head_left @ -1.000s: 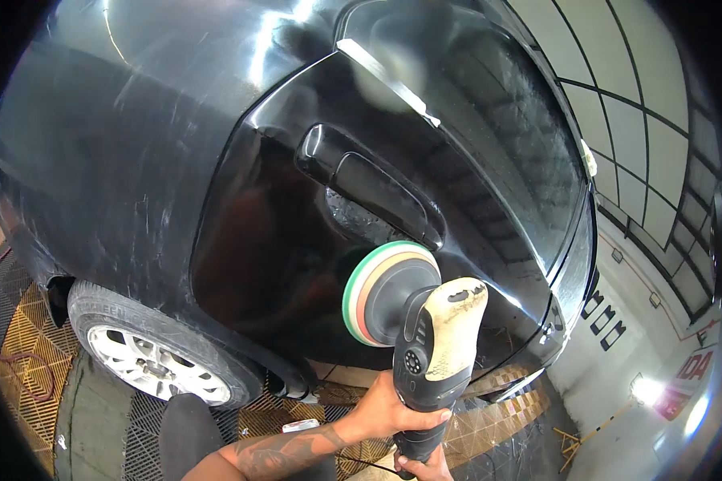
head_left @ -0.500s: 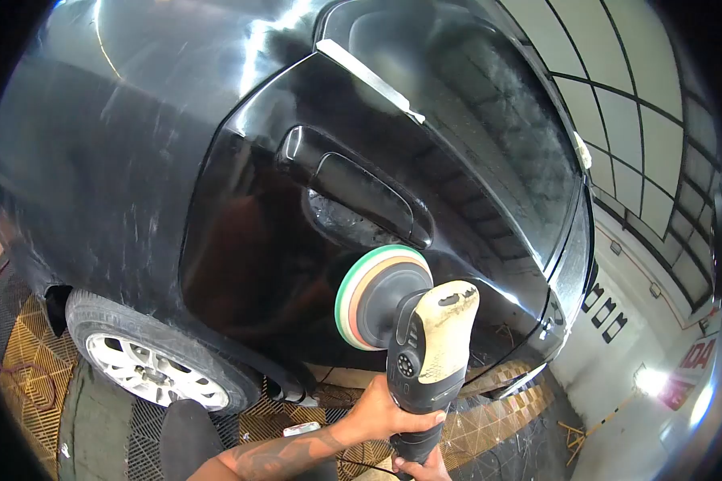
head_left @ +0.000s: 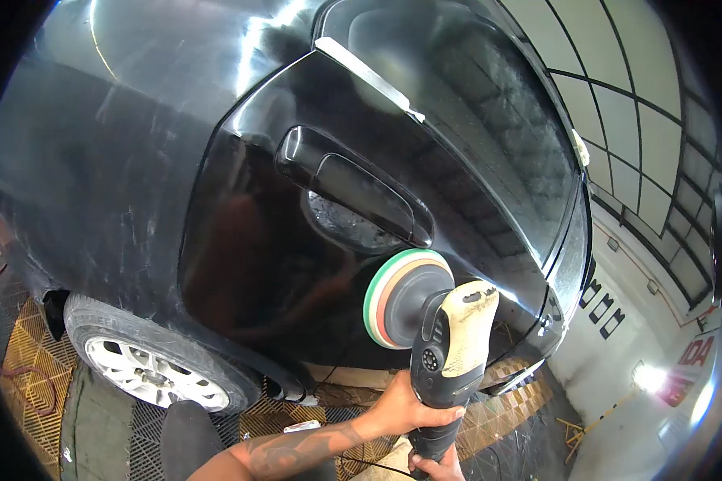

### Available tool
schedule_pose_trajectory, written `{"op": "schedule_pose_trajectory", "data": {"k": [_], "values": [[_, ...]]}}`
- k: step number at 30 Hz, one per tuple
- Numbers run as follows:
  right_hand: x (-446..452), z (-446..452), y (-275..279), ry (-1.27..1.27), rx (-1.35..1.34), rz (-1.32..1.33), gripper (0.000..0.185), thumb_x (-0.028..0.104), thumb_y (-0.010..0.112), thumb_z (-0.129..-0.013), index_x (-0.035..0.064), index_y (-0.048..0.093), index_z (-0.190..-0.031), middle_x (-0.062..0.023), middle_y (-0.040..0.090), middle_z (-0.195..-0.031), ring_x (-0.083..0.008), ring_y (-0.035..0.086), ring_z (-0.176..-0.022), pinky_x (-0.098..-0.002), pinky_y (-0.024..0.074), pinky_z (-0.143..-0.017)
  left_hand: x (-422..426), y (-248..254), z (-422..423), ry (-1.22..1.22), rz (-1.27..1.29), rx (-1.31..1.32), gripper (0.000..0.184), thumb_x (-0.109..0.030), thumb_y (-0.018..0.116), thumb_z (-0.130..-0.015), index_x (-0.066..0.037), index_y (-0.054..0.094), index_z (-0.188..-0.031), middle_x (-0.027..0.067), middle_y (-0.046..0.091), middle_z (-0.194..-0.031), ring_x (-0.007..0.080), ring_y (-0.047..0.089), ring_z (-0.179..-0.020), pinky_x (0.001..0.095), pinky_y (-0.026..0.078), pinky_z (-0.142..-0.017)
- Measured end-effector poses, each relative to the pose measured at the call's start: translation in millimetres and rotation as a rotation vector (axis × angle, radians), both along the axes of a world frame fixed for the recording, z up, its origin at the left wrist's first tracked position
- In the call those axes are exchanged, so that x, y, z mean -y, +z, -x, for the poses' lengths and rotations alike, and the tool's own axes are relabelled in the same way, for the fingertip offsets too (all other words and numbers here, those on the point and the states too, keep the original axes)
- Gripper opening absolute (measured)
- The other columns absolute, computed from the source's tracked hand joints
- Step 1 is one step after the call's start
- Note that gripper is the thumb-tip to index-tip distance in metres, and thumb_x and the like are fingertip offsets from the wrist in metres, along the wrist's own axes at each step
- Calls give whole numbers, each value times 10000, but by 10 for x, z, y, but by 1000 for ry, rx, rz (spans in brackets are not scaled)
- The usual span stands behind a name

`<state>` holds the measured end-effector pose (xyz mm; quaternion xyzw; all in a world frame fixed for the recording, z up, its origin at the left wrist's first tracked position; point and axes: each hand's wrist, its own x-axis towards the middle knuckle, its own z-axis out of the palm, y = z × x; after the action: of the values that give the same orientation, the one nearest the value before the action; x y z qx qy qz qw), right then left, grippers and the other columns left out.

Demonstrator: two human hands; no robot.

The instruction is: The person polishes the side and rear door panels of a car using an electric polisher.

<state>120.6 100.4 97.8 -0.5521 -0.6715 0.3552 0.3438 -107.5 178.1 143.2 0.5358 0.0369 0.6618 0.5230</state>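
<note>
A car polisher (head_left: 456, 345) with a black and cream body spans the space before the door. My left hand (head_left: 405, 407) wraps round its grip, thumb across the front. Lower down, my right hand (head_left: 441, 466) closes on the rear end of the same handle, partly cut off by the frame edge. The round polishing pad (head_left: 379, 298), layered green, white and orange, faces the glossy black car door (head_left: 273, 272) and appears to rest against it, just below the door handle (head_left: 361, 188). The pad's working face is hidden.
White masking tape (head_left: 369, 76) runs along the window's lower edge. A wheel (head_left: 156, 373) stands at lower left beside my knee (head_left: 188, 441). A cable (head_left: 369, 465) trails below the polisher. A bright work lamp (head_left: 650, 379) on a yellow stand is at right.
Both hands and the polisher have shifted a little to the right along the door, the pad ending up lower right of the handle recess. The grip is unchanged.
</note>
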Motion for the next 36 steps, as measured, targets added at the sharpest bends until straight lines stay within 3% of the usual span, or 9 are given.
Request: {"op": "schedule_pose_trajectory", "data": {"k": [2,4,18,23,27,33,36], "values": [[18,-18,-34,-17,-13,-82,375,195,813,-813,44,616,-1095,-20,624,-779,-128,581,-612,-297,462,-519,-10,33,-18,-20,6,-9,422,-240,879,-772,1,729,-1085,83,768,-1028,145,704,-948,334,559,-895],[29,-60,-42,-13,-151,19,391,192,809,-814,40,609,-1114,-22,620,-783,-125,573,-603,-294,457,-511,1,48,-21,-36,11,-16,427,-243,880,-771,1,729,-1086,84,768,-1032,146,704,-952,334,558,-895],[23,248,53,57,-109,-91,337,165,819,-814,43,629,-1065,-20,619,-790,-130,580,-635,-299,468,-542,198,15,258,106,20,-24,464,-243,872,-783,8,711,-1138,98,764,-1057,166,709,-974,340,560,-909],[162,188,317,76,-95,121,288,208,831,-820,48,648,-974,-11,620,-733,-127,570,-588,-302,466,-524,268,100,218,100,25,15,444,-245,866,-793,1,716,-1130,96,765,-1048,164,712,-960,344,566,-896],[191,138,405,101,-98,113,271,247,824,-834,58,639,-892,-14,611,-696,-129,571,-556,-299,450,-492,289,157,176,99,28,47,405,-241,859,-800,-3,727,-1099,94,771,-1018,166,722,-934,348,577,-867],[126,-59,204,144,-63,-15,269,236,816,-839,57,629,-910,-16,607,-692,-129,570,-551,-304,447,-485,301,121,149,109,33,38,383,-240,853,-806,-1,736,-1081,92,775,-998,166,727,-923,344,581,-855],[153,9,259,120,-86,54,271,231,816,-834,56,627,-919,-18,609,-695,-132,569,-553,-304,447,-488,297,124,157,127,43,5,386,-244,858,-803,-2,738,-1078,92,776,-996,165,728,-919,345,583,-849]]}}
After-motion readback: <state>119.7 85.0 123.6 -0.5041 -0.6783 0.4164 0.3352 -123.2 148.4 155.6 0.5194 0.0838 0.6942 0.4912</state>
